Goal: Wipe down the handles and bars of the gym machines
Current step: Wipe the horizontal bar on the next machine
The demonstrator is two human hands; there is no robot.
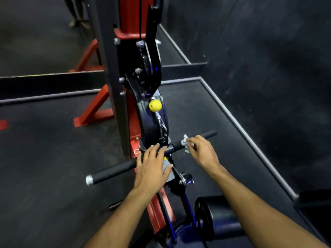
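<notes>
A black straight handle bar hangs across the red and black cable machine, fixed by a chain under a yellow ball. My left hand lies over the bar's middle with fingers straight, close to the clip. My right hand pinches a small white wipe against the bar's right grip. The bar's left grip ends in a silver cap.
A black padded roller sits at the lower right in front of me. Red frame legs stand on the dark rubber floor to the left. A dark wall with a grey skirting edge runs along the right.
</notes>
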